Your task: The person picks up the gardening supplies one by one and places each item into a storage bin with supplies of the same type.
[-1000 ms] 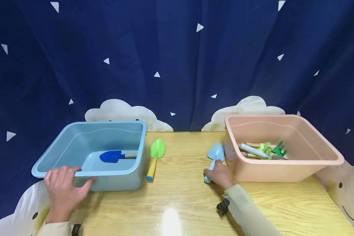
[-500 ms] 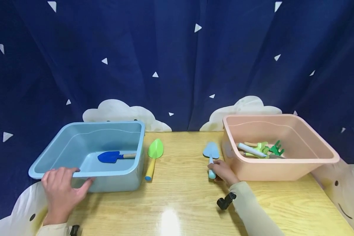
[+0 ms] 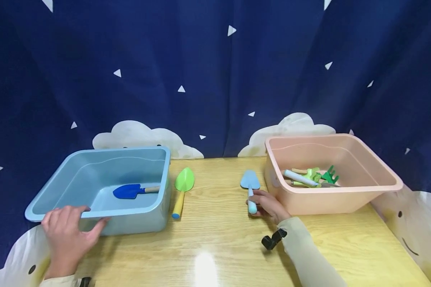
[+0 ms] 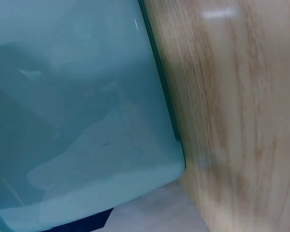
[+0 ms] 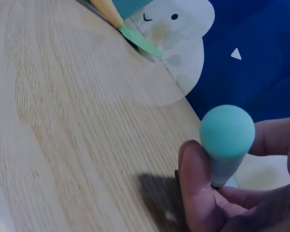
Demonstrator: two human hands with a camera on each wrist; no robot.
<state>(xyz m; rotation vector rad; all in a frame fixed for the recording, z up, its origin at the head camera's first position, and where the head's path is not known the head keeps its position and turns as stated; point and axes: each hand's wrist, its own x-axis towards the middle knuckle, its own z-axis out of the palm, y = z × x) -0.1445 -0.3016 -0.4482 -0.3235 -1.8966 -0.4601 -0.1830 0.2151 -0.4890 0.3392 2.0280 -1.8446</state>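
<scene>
My left hand point(image 3: 66, 237) grips the near rim of the blue tub point(image 3: 136, 219), fingers over the edge and thumb outside. Inside that tub lies a dark blue trowel point(image 3: 128, 191) with a wooden handle. My right hand point(image 3: 271, 205) holds a light blue trowel point(image 3: 250, 180) by its handle, blade pointing away from me. In the right wrist view, the handle's mint end point(image 5: 227, 130) sits between thumb and fingers. A green trowel point(image 3: 184, 180) with a yellow handle lies on the table beside the blue tub. The left wrist view shows mostly the tub's side wall point(image 4: 87, 106), not the hand.
To the right stands a pink tub point(image 3: 330, 203) holding several small garden tools, among them a green hand rake point(image 3: 330, 175). Both tubs rest on a wooden table point(image 3: 215, 231). A dark blue curtain point(image 3: 186, 48) with white triangles hangs behind.
The light blue trowel has turned in my right hand from a slant to nearly straight, its handle now between thumb and fingers. The left hand keeps its grip. The head view has shifted slightly.
</scene>
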